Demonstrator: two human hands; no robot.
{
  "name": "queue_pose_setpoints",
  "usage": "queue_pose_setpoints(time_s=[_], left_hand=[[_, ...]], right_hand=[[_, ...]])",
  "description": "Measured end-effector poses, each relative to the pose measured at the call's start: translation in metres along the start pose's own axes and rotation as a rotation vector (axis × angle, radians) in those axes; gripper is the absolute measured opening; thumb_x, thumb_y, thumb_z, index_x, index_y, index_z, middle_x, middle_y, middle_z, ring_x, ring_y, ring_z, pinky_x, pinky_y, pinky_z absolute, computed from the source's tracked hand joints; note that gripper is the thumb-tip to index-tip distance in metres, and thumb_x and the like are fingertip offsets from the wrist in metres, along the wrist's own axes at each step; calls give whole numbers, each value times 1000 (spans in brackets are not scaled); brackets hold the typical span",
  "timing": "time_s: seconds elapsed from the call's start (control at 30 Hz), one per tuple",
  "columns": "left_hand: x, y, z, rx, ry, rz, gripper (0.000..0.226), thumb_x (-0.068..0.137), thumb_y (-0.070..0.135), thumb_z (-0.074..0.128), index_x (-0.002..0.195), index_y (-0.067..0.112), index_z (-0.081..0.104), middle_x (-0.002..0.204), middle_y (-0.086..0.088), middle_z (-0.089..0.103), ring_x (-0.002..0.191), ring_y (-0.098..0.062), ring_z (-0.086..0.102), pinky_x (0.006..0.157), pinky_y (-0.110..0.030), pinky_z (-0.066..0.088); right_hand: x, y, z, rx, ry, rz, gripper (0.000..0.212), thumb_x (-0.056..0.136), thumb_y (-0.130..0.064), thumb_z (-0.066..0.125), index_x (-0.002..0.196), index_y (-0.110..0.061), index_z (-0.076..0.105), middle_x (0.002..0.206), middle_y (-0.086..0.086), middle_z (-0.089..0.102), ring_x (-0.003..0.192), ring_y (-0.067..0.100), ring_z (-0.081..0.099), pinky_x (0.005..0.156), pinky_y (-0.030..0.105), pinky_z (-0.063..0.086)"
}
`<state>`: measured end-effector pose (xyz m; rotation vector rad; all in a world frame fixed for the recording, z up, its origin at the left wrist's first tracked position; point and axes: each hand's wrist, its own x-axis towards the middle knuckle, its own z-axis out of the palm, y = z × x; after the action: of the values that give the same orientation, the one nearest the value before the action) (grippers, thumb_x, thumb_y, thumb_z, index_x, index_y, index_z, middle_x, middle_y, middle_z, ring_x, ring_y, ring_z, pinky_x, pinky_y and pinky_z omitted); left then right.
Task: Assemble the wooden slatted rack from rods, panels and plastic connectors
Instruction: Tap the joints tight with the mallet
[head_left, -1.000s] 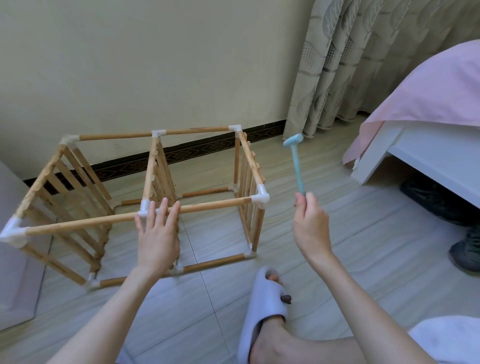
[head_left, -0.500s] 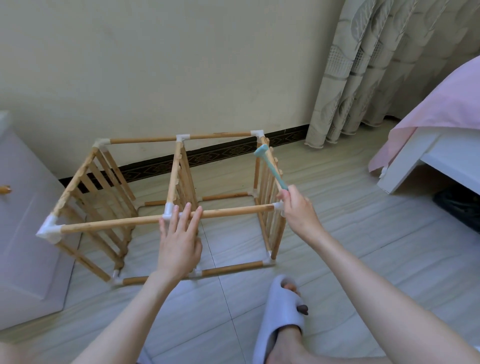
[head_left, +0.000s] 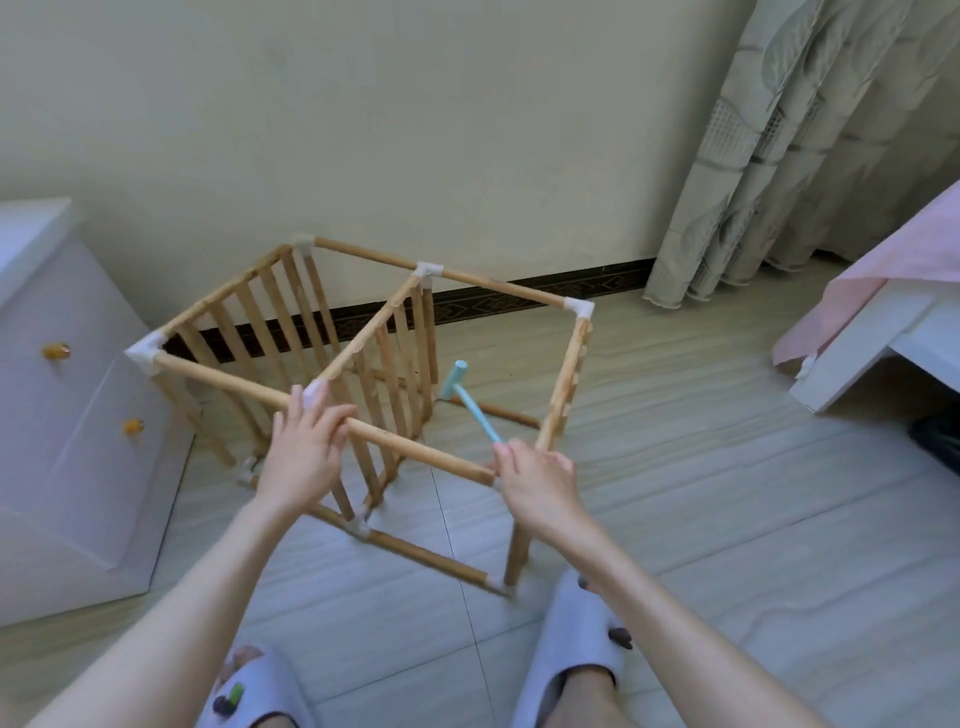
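- Head view: rack (head_left: 363, 364) stands framed, all three slatted panels joined.
- Left hand (head_left: 306, 452) grasps the front rod (head_left: 405, 447); right hand (head_left: 540, 483) grips the mallet (head_left: 470, 405).
- Likely left: tapping connectors tight.

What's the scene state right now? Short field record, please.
rack: wooden slatted rack upright on the tiled floor, three slatted panels joined by rods and white connectors
left hand: left hand grips the near top rod beside the middle connector
right hand: right hand at the near right corner, holds the blue hammer
nearby: white cabinet, curtain
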<state>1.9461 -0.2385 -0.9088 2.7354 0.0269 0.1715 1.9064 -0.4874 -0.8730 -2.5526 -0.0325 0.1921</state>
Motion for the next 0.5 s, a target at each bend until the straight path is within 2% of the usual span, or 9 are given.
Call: queue_pose_setpoints(time_s=[0.1, 0.13, 0.2, 0.27, 0.3, 0.33, 0.4, 0.5], left_hand=[[-8, -5, -11, -115, 93, -225, 43, 99, 15, 40, 142, 15, 38, 158, -9, 7, 144, -36, -2, 115, -54, 4], [-16, 2, -9, -168, 150, -243, 43, 98, 14, 42, 141, 12, 40, 157, -12, 12, 144, -37, 2, 116, -54, 7], [-37, 32, -3, -213, 185, -123, 40, 96, 18, 46, 136, 13, 48, 151, -15, 28, 142, -34, 14, 115, -53, 15], [-56, 70, 5, -119, 28, 138, 40, 95, 31, 43, 135, 23, 48, 147, -5, 37, 141, -25, 20, 116, -52, 13], [-63, 87, 8, -63, -71, 230, 43, 97, 37, 40, 138, 28, 42, 148, 2, 35, 143, -19, 18, 117, -50, 7], [-67, 101, 12, -27, -139, 262, 47, 98, 40, 37, 143, 29, 34, 149, 7, 32, 143, -15, 16, 118, -46, 2], [-69, 114, 19, 10, -153, 208, 51, 99, 43, 34, 146, 24, 27, 144, 7, 39, 140, -13, 24, 117, -39, 3], [-67, 111, 24, 36, -14, 171, 34, 99, 37, 37, 129, 23, 47, 118, 7, 60, 121, -15, 45, 107, -33, 17]], right_hand=[[-9, -16, -5, 674, -118, 48, 34, 103, -26, 28, 75, -20, 46, 99, 6, 68, 103, 24, 63, 95, 37, 45], [-9, -16, -9, 789, -98, 59, 33, 103, -25, 28, 75, -19, 45, 95, 5, 68, 100, 24, 64, 91, 37, 48], [-5, -7, -17, 780, 21, 51, 32, 103, -25, 27, 77, -21, 46, 92, 0, 68, 97, 18, 64, 88, 33, 50], [0, 1, -27, 658, 141, 36, 32, 103, -27, 26, 79, -24, 47, 92, -4, 67, 88, 5, 60, 75, 16, 45], [3, 4, -32, 598, 168, 39, 32, 103, -28, 25, 82, -23, 48, 92, -6, 66, 83, 0, 57, 66, 13, 41], [8, 7, -35, 551, 165, 51, 32, 103, -28, 24, 86, -22, 50, 94, -6, 66, 80, 0, 54, 63, 16, 39], [17, 14, -39, 491, 145, 88, 31, 103, -29, 24, 91, -19, 50, 96, -3, 66, 85, 10, 55, 68, 27, 40], [24, 25, -41, 426, 209, 112, 34, 102, -29, 26, 77, -19, 47, 76, 0, 59, 78, 20, 54, 64, 31, 41]])
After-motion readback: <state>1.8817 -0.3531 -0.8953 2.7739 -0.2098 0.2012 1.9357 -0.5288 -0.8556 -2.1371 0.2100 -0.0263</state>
